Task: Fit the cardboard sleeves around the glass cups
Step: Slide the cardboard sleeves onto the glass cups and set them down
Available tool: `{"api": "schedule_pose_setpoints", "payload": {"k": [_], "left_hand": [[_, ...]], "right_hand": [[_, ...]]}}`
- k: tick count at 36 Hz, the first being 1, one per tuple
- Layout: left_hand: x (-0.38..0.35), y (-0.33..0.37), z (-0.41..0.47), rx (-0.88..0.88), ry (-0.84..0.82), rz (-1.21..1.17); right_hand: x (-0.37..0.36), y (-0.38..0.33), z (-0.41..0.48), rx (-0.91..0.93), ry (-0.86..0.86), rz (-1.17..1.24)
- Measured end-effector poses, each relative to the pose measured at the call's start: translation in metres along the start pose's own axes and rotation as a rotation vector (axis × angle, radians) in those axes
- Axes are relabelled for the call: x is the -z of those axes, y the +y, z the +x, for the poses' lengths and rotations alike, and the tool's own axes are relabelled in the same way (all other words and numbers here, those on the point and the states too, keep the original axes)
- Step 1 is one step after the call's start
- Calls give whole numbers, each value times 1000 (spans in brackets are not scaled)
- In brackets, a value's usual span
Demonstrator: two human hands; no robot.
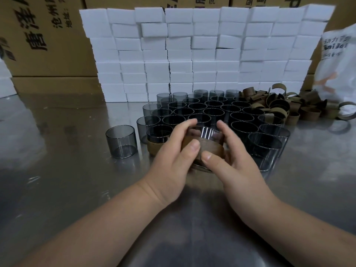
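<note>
A: Head view: what did we get on the hands?

B: Both were on one glass cup point(207, 132), at the near edge of the cup cluster point(212, 110). The left hand point(171, 157) gripped its left side, fingers point(185, 125) curled over the rim, thumb on the front. The right hand point(231, 160) gripped the right side the same way, thumb pressed on the cardboard sleeve point(211, 146).

A: Sleeve position?

B: It was wrapped around the cup's lower part, and the upper glass band was bare. The cup was tilted toward us. We couldn't tell whether it touched the surface point(57, 160), because the hands hid the base.

A: Other parts?

B: The cluster was dark tinted cups, upright, packed in rows mid-surface. We saw one sleeved cup point(159, 135) at its front-left corner, just beside the left hand. One bare cup point(121, 141) stood apart, further left. The pile of loose sleeves point(279, 106) lay right of the cluster, against its far-right edge. A single ring point(340, 126) lay apart from the pile, nearer us.

A: Background?

B: We had a wall of white boxes point(192, 54) right behind the cups. Brown cartons point(38, 35) with printed characters stood behind that. A white printed bag point(339, 60) sat at far right.
</note>
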State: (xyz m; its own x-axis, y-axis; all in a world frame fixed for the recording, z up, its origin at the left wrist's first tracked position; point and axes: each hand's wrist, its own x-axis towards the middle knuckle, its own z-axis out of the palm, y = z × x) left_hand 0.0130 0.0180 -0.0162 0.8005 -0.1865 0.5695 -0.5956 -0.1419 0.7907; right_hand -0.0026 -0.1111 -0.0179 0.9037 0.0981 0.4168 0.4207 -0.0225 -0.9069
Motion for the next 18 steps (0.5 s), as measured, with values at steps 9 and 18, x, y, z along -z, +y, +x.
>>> {"api": "schedule_pose_setpoints", "payload": {"k": [9, 18], "left_hand": [[0, 4, -2, -14, -88, 227], [-3, 7, -4, -32, -59, 357]], "right_hand": [[1, 4, 2, 63, 36, -85], [0, 5, 2, 38, 65, 16]]}}
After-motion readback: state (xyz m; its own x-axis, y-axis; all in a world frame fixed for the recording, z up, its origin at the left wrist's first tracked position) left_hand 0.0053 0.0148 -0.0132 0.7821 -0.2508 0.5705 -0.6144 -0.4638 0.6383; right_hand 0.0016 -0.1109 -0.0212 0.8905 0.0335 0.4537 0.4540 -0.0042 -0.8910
